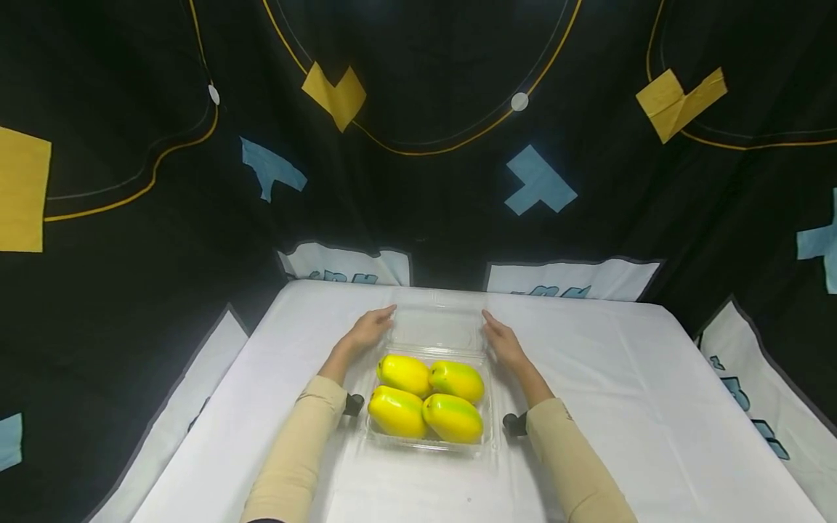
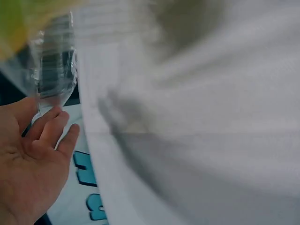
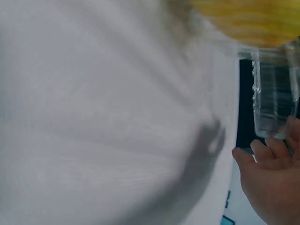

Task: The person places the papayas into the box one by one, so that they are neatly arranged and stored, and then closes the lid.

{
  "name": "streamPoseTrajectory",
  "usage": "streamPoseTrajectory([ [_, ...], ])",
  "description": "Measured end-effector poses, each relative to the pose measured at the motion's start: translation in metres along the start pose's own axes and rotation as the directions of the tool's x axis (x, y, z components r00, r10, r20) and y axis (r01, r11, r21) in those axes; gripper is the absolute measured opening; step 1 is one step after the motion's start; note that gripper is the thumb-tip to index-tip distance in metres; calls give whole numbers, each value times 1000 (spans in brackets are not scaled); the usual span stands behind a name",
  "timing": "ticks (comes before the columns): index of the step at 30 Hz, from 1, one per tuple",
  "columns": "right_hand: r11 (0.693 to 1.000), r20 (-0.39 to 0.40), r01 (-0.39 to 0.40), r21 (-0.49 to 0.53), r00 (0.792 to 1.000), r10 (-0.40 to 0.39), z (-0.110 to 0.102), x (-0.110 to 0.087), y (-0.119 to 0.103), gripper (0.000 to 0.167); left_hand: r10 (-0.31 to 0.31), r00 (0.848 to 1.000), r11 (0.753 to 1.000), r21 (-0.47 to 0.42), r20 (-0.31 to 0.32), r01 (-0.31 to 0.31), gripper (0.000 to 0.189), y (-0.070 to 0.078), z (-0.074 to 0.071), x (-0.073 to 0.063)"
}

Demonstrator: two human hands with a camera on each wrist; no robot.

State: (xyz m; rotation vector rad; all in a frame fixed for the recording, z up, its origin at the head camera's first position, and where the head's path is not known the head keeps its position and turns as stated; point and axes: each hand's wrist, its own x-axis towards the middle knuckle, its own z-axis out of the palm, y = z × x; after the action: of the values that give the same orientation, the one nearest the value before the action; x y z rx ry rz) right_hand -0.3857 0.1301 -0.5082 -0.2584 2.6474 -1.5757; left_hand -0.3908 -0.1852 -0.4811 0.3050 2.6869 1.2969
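Note:
A clear plastic clamshell box sits on the table, holding several yellow-green mangoes in two rows. Its hinged lid is raised on the far side. My left hand pinches the lid's left edge; in the left wrist view the fingertips of that hand meet the lid's clear corner. At the opposite edge, my right hand holds the lid too. From the right wrist, the hand appears at the lid's end, its grip partly cut off by the frame.
A white cloth covers the table, whose far edge lies just past the lid. Behind hangs a black curtain with yellow and blue patches. White printed panels border the table. Dark wrist mounts sit beside the box.

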Motion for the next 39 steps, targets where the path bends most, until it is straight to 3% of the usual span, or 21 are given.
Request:
streamPoseTrajectory([
  [5,996,-80,90,18,993,-89,-3,-3,-13,45,61,994,998,6,-86,-60,46,12,-5,-3],
  [11,982,-161,187,25,970,-181,-7,-12,-30,46,113,980,989,-74,-162,-126,46,25,-12,-11],
  [16,955,-227,290,63,936,-270,-13,-23,-46,44,149,964,970,-155,-221,-185,44,36,-19,-20],
  [19,923,-260,368,113,907,-330,-18,-34,-64,43,177,951,958,-177,-253,-225,42,43,-22,-26],
  [25,867,-295,474,153,859,-418,-26,-51,-99,40,250,925,914,-246,-285,-323,40,54,-31,-37],
  [30,870,-334,464,166,857,-393,-28,-54,-108,50,239,925,864,-370,-296,-342,37,72,-39,-54],
  [35,913,-409,349,212,880,-241,-25,-48,-100,59,180,923,812,-477,-341,-335,44,70,-40,-54],
  [37,925,-422,299,235,889,-180,-24,-49,-101,61,157,926,817,-481,-344,-317,51,69,-41,-55],
  [39,936,-422,254,243,897,-134,-23,-54,-107,63,116,936,839,-471,-333,-272,57,72,-43,-58],
])
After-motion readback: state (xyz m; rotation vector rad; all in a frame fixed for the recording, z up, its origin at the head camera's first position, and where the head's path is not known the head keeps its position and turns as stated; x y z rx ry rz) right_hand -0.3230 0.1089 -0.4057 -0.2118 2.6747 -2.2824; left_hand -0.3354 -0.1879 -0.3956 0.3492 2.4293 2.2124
